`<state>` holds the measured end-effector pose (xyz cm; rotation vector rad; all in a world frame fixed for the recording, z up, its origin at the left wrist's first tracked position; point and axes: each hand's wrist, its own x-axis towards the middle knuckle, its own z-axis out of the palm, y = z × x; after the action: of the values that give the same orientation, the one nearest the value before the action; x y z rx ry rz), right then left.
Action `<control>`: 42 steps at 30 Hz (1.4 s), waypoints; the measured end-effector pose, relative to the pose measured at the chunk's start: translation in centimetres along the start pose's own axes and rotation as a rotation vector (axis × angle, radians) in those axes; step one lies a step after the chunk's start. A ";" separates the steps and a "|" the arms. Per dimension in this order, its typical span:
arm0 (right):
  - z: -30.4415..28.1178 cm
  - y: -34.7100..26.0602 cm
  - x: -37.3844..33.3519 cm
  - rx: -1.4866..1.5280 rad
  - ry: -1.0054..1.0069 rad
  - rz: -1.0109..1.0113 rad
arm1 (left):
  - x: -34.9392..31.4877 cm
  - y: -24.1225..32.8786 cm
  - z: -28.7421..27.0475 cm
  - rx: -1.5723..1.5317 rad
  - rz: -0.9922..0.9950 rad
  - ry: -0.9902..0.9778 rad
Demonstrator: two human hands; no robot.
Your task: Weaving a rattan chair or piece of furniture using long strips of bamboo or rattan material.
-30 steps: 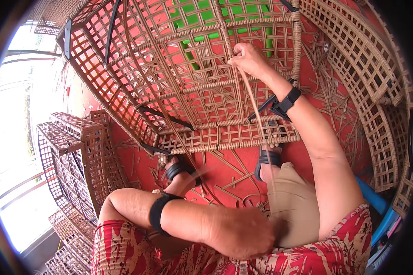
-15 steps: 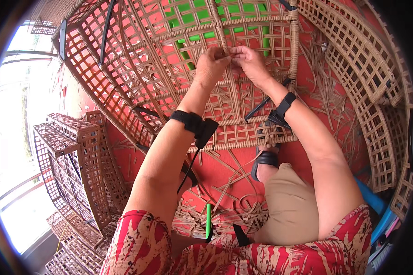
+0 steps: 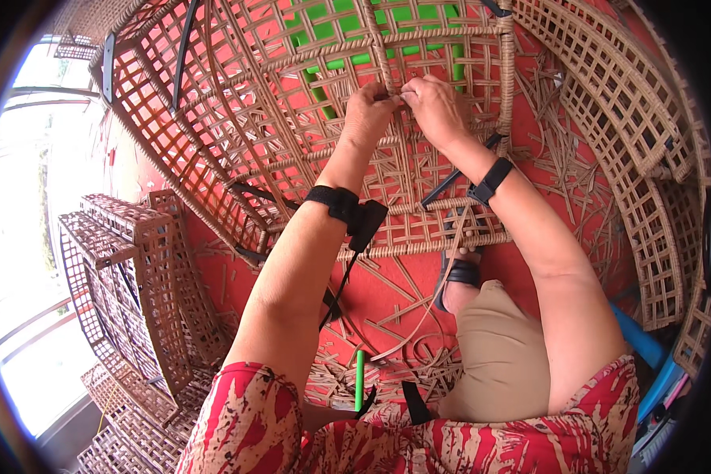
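A large brown woven wicker panel (image 3: 308, 59), like a furniture frame, stands tilted before me, with a strip-wrapped bar (image 3: 378, 51) down its middle. At that bar my left hand (image 3: 368, 114) has its fingers bent and pressed from the left side. From the right, my right hand (image 3: 436, 110) pinches at the same spot, thumb against forefinger, on what looks like a thin wicker strip. The fingertips hide most of the strip. A loose wicker strip (image 3: 449, 268) trails past the panel's lower edge to the floor.
Behind the panel's lattice is a green plastic stool (image 3: 336, 31). Cut strips (image 3: 411, 371) litter the red floor (image 3: 371, 292). Woven pieces are stacked at left (image 3: 126, 261), and more woven panels (image 3: 624, 126) curve along the right. A green-handled tool (image 3: 360, 379) lies near my lap.
My right hand has turned over the bar, its back now facing up. My left forearm has shifted slightly right. The loose strip now hangs over the panel's lower edge by my foot.
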<state>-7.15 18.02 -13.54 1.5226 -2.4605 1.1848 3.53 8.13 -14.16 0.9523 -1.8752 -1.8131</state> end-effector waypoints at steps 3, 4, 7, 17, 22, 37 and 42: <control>0.8 -0.3 0.0 0.088 -0.043 0.149 | 0.1 -0.1 -0.3 0.020 0.017 0.013; 1.0 -0.4 0.0 0.164 -0.102 0.293 | 0.0 -0.2 -0.5 0.022 0.016 0.016; 0.8 -0.7 0.3 0.217 -0.202 0.455 | -0.4 -0.1 -0.5 0.291 0.056 0.039; 0.3 -0.4 -0.3 1.221 -0.325 0.689 | -0.6 -0.2 -1.2 0.571 0.415 0.137; 0.5 0.0 0.0 1.106 -0.275 0.661 | -2.5 2.0 -1.5 0.814 0.300 0.028; 1.1 2.0 1.0 0.467 -0.398 0.230 | -24.1 18.1 0.1 0.626 0.747 -1.332; 1.2 1.1 -0.7 0.907 -0.387 0.583 | -12.1 8.7 -0.3 0.552 0.266 -0.618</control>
<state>-7.19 18.08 -15.33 1.2099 -2.8983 2.6010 10.45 15.68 -3.28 0.2478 -2.8133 -1.5570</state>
